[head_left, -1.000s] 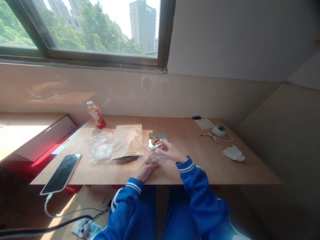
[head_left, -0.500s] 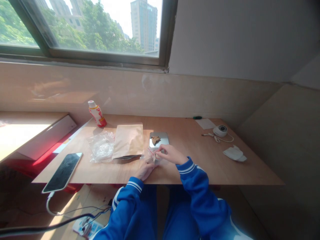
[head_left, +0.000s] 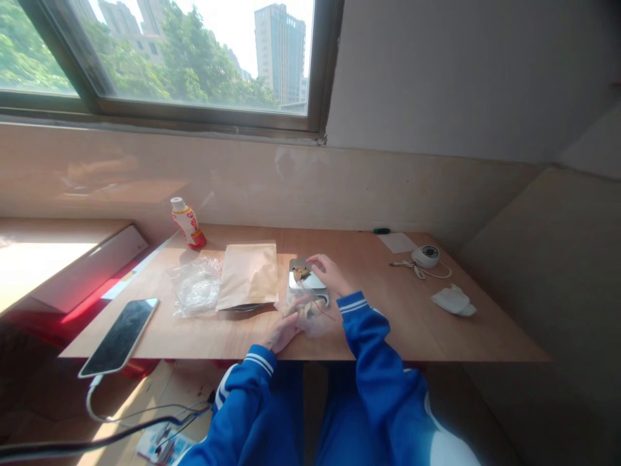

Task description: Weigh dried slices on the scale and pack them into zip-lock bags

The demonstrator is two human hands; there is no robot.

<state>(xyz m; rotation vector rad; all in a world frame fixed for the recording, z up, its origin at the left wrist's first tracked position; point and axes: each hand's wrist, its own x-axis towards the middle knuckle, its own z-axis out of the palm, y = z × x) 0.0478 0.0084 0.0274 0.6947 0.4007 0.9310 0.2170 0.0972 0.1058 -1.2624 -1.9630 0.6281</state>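
My left hand (head_left: pixel 283 331) is closed on the left edge of a clear zip bag (head_left: pixel 315 323) near the table's front edge. Pale brown pieces show through the plastic, and a red seal line runs along its mouth. Just beyond the bag is a small silver digital scale (head_left: pixel 314 282), its front partly covered by the plastic. Dry brown pieces (head_left: pixel 301 273) lie on its plate. My right hand (head_left: pixel 332 272) hovers over the plate's right side, fingers stretched out and slightly bent beside those pieces, holding nothing that I can see.
A kraft paper pouch (head_left: pixel 249 275) and a heap of clear plastic bags (head_left: pixel 196 287) lie left of the scale. Farther left are a bottle (head_left: pixel 188 223) and a charging phone (head_left: pixel 119 336). Rightward sit a white round device (head_left: pixel 426 256) with a cable, paper (head_left: pixel 396 242) and a crumpled tissue (head_left: pixel 453 300).
My right hand has let go of the bag's mouth and moved up to the scale's plate, its fingers opening. The bag lies wider open to view, with my left hand still on it.
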